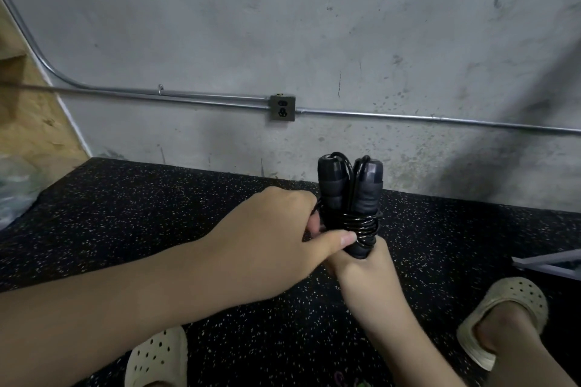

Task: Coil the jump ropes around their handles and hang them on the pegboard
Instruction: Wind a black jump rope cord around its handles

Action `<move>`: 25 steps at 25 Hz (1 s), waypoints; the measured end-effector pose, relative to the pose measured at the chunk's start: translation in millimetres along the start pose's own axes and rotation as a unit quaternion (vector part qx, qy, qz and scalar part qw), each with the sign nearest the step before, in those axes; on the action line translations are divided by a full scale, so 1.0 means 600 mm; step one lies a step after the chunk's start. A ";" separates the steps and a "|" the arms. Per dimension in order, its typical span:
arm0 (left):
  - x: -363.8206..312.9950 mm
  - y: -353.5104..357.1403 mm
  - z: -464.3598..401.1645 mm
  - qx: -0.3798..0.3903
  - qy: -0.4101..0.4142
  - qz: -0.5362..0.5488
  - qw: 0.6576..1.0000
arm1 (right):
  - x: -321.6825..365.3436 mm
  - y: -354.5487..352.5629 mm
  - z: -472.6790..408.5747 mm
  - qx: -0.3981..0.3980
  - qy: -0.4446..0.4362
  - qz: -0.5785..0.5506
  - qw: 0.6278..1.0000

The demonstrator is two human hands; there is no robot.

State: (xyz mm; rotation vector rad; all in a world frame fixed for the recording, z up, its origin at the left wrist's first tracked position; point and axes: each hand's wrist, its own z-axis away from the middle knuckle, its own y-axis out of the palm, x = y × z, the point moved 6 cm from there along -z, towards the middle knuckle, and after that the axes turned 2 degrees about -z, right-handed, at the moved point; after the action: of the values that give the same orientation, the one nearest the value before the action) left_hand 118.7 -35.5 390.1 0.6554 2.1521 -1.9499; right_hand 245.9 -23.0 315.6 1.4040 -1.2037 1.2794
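Head cam: right hand (361, 264) grips the bottom of the two black foam jump-rope handles (349, 195), upright over the black speckled rubber floor (157, 207). Left hand (276, 229) pinches the glossy black rope (361, 225) coiled round them, thumb on the wraps.

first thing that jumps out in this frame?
The black jump rope at centre: its two handles stand upright side by side, with rope coiled around their middle. The right hand grips the handles from below, while the left hand reaches in from the left, thumb on the coils. Behind, a grey outlet on a metal conduit crosses the concrete wall.
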 end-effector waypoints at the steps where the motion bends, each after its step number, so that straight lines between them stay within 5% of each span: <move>1: -0.005 0.005 0.003 -0.001 -0.004 0.005 1.000 | -0.002 0.005 0.000 -0.016 -0.008 0.008 1.000; 4: -0.012 0.011 0.006 0.000 -0.018 0.005 1.000 | -0.001 0.030 0.006 -0.031 -0.044 0.123 0.991; 8: 0.005 0.005 -0.006 -0.010 -0.023 0.013 1.000 | -0.006 0.037 0.016 -0.014 -0.025 0.063 0.998; 11: 0.024 -0.001 -0.016 0.023 0.014 0.118 0.993 | 0.021 0.035 0.010 0.162 -0.021 -0.019 0.986; 14: 0.025 -0.002 -0.013 0.062 0.056 0.190 0.978 | 0.022 0.040 0.020 0.285 0.097 -0.235 0.924; 18: 0.031 -0.004 -0.007 0.065 0.008 0.141 0.988 | 0.003 0.040 0.020 0.240 0.139 -0.264 0.924; 22: 0.046 -0.028 -0.017 0.036 -0.050 -0.024 0.998 | 0.004 0.022 0.008 0.188 0.077 -0.224 0.953; 25: 0.036 -0.034 -0.017 0.022 -0.042 -0.011 0.999 | 0.008 0.016 0.002 0.164 0.033 -0.198 0.966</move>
State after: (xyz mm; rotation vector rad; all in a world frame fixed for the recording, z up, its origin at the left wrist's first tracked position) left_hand 92.4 -22.2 400.9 0.5500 2.0812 -2.0043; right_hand 236.6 -26.2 320.3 1.7218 -0.6354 1.2601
